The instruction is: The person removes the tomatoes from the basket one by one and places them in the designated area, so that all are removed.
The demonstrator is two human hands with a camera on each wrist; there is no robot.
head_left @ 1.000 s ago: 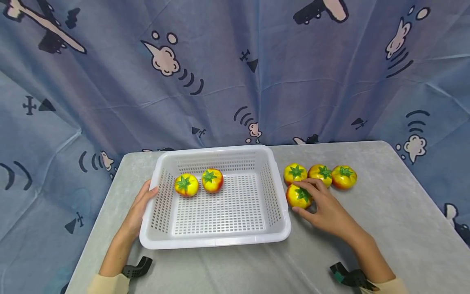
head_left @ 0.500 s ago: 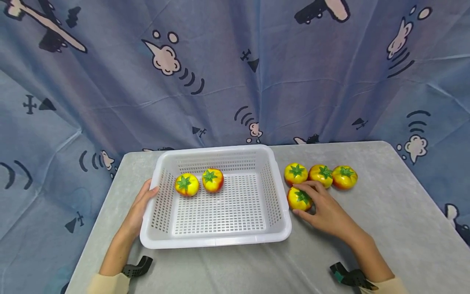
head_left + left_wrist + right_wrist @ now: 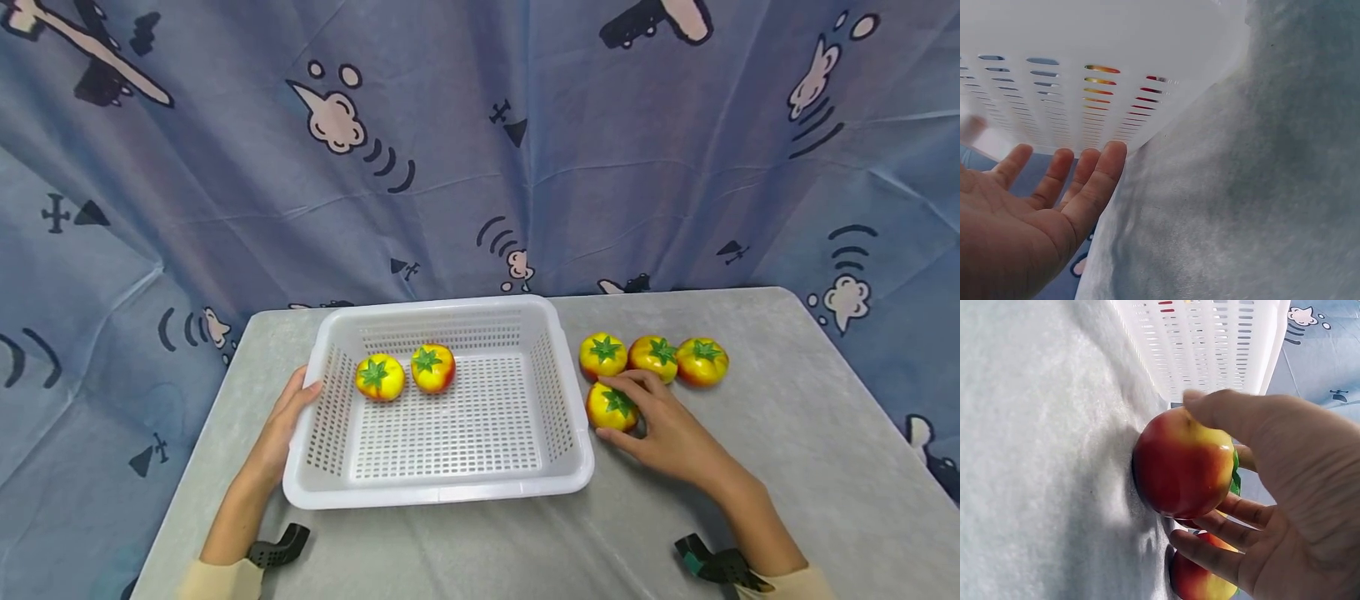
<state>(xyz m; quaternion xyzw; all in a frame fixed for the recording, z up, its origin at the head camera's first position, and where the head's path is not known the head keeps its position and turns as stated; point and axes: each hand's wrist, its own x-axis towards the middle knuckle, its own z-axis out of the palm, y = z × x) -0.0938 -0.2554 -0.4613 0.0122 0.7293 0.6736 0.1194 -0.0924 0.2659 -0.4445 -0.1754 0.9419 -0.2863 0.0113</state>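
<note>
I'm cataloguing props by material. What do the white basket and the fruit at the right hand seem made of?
White basket: probably plastic, smooth with slight sheen; regular moulded-looking slots suggest it.
Fruit: perhaps plastic or lacquered foam, glossy; highlights suggest a coating, but the core is hidden.

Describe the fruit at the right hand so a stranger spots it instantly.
On the grey table, find the white basket. Right of it is a row of three fruits; the wanted yellow-and-red fruit sits nearer the viewer, by the row's left end. Only this one is between the thumb and fingers of the right hand.
</note>
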